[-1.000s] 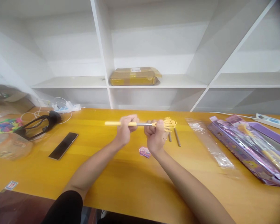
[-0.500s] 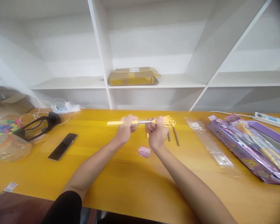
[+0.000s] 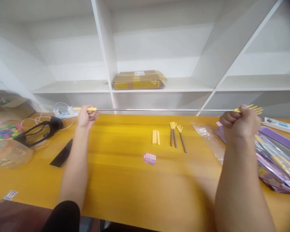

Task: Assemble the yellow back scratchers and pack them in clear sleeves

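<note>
Over the surface (image 3: 120, 187), left grip (image 3: 85, 116) and right grip (image 3: 243, 120) clench the drawn-out scratcher (image 3: 157, 110) near its ends — probably light, slick, fragile mid-shaft; best held by handle and neck.

The left hand (image 3: 87, 116) is closed around the yellow handle of a telescopic back scratcher (image 3: 159, 110), and the right hand (image 3: 241, 121) grips it just below its yellow claw head, the thin metal rod stretched out level between them. Below the rod, on the orange-brown table (image 3: 125, 180), three yellow tubes (image 3: 156, 137) lie side by side, with three short metal rods with yellow claws (image 3: 182, 138) to their right. Small pink and purple cards (image 3: 150, 158) lie nearer the person. A dark phone (image 3: 62, 154) is partly behind the left forearm; clear plastic wrappers (image 3: 207, 137) and purple packaging (image 3: 275, 167) lie at the right. A taped cardboard box (image 3: 138, 80) sits on the white shelf (image 3: 183, 84) behind.
</note>
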`<state>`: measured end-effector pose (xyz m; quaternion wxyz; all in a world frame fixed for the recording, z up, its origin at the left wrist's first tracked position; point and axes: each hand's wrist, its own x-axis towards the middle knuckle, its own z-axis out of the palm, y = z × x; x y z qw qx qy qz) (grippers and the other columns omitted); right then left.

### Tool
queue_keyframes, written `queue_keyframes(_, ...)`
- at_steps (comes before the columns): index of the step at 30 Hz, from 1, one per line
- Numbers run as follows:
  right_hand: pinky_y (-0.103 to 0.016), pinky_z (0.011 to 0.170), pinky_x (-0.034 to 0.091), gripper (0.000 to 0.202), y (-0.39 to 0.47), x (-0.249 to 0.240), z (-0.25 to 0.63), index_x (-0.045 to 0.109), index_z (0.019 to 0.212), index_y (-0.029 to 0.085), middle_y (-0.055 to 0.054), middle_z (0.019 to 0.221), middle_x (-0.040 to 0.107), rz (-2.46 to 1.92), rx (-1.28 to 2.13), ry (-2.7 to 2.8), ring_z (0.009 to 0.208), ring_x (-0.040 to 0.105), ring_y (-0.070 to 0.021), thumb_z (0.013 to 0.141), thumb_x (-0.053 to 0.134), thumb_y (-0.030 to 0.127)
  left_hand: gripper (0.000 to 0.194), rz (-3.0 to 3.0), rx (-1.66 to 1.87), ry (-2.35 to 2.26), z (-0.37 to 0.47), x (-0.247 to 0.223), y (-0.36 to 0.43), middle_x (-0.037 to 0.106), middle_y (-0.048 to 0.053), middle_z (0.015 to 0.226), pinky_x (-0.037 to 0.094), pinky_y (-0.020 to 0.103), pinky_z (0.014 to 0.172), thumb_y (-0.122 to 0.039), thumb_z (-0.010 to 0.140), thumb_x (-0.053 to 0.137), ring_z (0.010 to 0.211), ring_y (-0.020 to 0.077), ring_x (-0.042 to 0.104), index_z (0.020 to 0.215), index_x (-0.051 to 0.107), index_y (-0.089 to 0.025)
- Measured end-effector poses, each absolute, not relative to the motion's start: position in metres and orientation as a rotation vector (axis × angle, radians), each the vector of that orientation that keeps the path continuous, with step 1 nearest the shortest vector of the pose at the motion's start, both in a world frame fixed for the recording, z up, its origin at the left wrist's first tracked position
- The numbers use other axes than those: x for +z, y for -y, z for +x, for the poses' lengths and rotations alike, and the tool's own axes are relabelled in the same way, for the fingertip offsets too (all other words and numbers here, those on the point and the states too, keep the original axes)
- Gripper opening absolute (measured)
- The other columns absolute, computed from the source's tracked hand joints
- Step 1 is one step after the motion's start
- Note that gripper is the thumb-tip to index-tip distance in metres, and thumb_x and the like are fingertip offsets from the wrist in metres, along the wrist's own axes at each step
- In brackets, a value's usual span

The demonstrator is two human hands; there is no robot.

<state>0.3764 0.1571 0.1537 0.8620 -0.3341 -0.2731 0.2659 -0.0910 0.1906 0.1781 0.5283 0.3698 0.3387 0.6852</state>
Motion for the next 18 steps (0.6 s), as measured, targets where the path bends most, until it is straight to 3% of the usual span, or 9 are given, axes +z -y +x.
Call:
queue_keyframes(6,-0.032,0.052,0.004,0.048,-0.138,0.163,0.408,0.036,0.059,0.021,0.009,0.054,0.017,-0.649,0.597,0.415,0.05,0.007,-0.0052,0.103,0.034,0.002,0.056,0.89,1.691,-0.772,-0.113,0.19,-0.18,0.011,-0.01,0.047,0.017,0.021,0.039,-0.033,0.098,0.054,0.036,0.0059,0.012,0.061,0.013,-0.023)
queue_keyframes(18,-0.025,0.047,0.002,0.049,-0.117,0.17,0.415,0.042,0.058,0.019,0.009,0.05,0.025,-0.45,0.594,0.616,0.045,0.012,-0.0018,0.104,0.032,0.005,0.054,0.95,1.768,-0.718,-0.114,0.209,-0.157,0.005,-0.008,0.051,0.018,0.024,0.04,-0.029,0.099,0.048,0.038,0.0076,0.009,0.06,0.013,-0.022)
